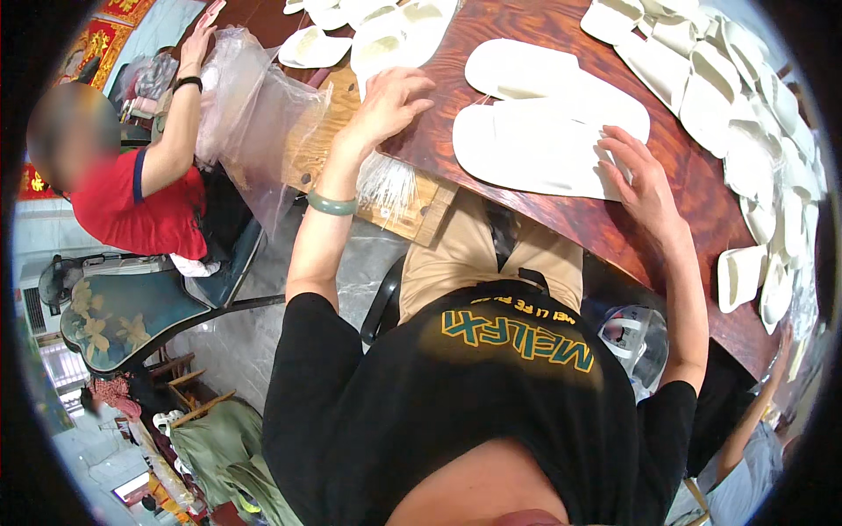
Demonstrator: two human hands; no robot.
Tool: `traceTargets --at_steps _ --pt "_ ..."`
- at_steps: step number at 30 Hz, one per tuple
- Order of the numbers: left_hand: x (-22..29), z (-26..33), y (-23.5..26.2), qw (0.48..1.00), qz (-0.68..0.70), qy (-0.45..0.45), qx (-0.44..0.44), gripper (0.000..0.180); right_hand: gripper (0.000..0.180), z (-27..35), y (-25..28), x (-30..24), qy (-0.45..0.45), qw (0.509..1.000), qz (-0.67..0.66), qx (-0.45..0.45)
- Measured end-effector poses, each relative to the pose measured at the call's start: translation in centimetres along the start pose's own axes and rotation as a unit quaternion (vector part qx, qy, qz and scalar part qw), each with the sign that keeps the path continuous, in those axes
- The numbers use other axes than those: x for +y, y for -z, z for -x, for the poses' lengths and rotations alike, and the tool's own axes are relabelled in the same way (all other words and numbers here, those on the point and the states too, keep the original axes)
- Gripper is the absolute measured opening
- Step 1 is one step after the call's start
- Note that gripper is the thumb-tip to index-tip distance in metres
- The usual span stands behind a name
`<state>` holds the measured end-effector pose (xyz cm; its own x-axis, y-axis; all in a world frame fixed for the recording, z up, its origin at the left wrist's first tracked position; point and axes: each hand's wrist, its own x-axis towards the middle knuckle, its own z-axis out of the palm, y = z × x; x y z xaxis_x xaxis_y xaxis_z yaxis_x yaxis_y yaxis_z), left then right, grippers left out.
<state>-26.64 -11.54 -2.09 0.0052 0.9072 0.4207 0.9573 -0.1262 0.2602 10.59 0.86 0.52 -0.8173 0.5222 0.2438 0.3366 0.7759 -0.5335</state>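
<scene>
Near the front edge of the bench (561, 217), two white slippers (531, 145) lie long ways left to right, nearer the spread right hand (646, 188) at their right end than the spread left hand (386, 105) by the left corner.

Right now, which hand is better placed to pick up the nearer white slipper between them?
Probably the right hand: it overlaps the right end of the nearer white slipper, while the left hand sits beyond the left end, across a visible gap.
</scene>
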Motion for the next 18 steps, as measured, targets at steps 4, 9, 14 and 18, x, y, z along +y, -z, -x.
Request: traceTargets --at_steps 4,9,14,18 --pt "-0.3 0.3 0.7 0.995 0.046 0.057 -0.061 0.017 0.053 -3.1 -0.7 0.1 0.004 1.000 0.002 -0.016" --pt "1.2 2.7 2.3 0.942 0.278 0.186 -0.009 0.013 0.063 -7.5 -2.7 1.1 0.025 0.999 0.011 -0.024" --pt "4.1 8.8 6.9 0.777 0.502 0.227 0.303 0.006 0.047 -10.6 -6.0 1.2 -0.017 0.997 -0.066 -0.038" --pt "3.9 16.4 7.6 0.639 0.583 0.184 0.467 0.008 0.030 -11.1 -5.9 -1.0 -0.056 0.987 -0.149 -0.012"
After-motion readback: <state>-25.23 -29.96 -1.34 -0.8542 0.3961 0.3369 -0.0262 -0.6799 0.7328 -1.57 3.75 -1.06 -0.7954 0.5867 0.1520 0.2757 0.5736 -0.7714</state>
